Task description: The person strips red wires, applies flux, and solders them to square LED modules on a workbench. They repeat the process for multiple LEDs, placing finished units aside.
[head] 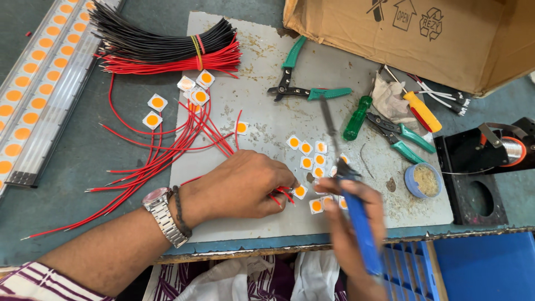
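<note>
Grey board point(267, 128) on a teal bench. I see the left hand point(239, 187) palm-down, fingers pinched on a red wire point(283, 194) beside an LED chip point(300, 191) near the front edge. The right hand point(351, 223), blurred, is closed round a blue soldering iron point(356, 220), tip over the chips point(309, 153). Open board lies mid-sheet; pliers point(304, 89) and a cardboard box point(412, 33) crowd the far side.
</note>
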